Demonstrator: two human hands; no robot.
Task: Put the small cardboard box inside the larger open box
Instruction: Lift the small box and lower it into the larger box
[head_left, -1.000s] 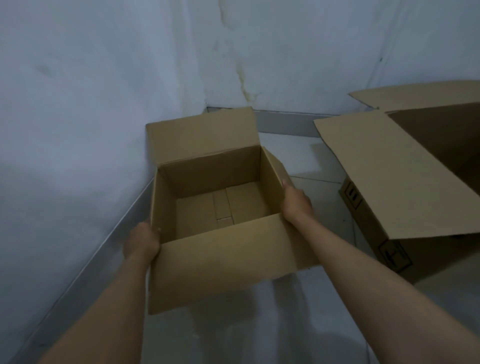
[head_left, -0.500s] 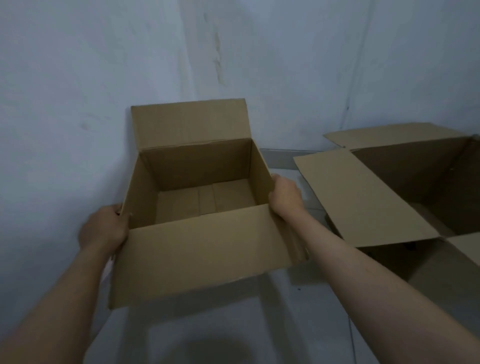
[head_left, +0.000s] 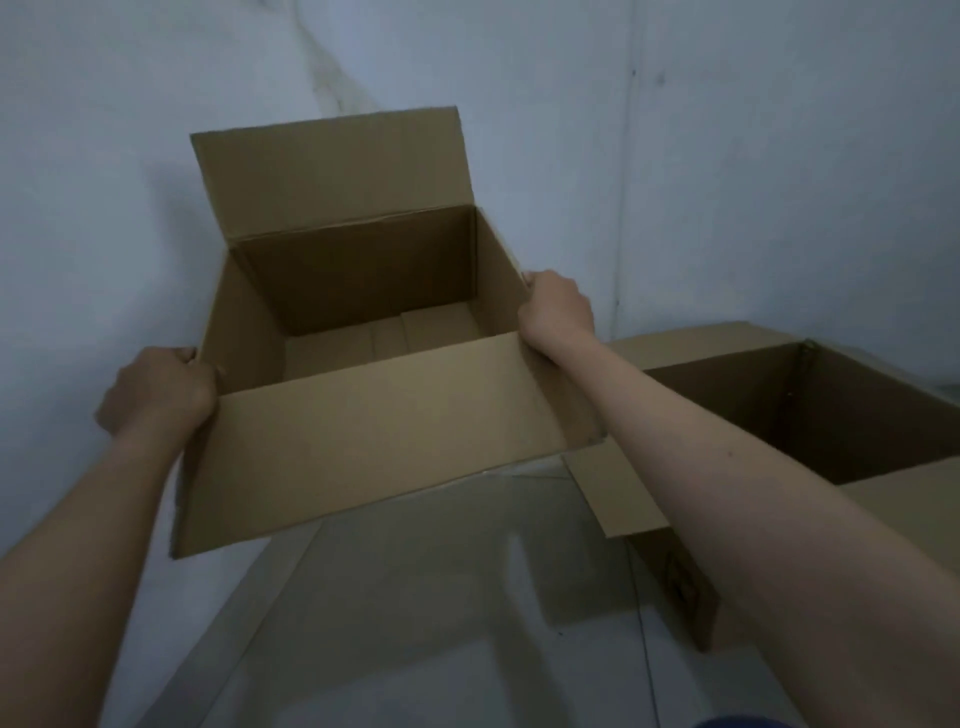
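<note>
The small cardboard box (head_left: 374, 457) is held up in the air in front of me, open at the top and empty inside, its near flap hanging down and its far flap standing up. My left hand (head_left: 156, 389) grips its left side wall. My right hand (head_left: 556, 312) grips its right side wall near the far corner. The larger open box (head_left: 831, 415) stands on the floor at the right, lower than the small box, its dark inside showing and a flap spread toward me under my right forearm.
White walls meet in a corner behind the boxes. A pale tiled floor (head_left: 415, 623) lies below, with a shadow under the held box. A metal skirting strip runs along the left wall's foot.
Both hands have lifted the small box off the floor and higher in view. The view has swung right, showing more of the larger box's inside.
</note>
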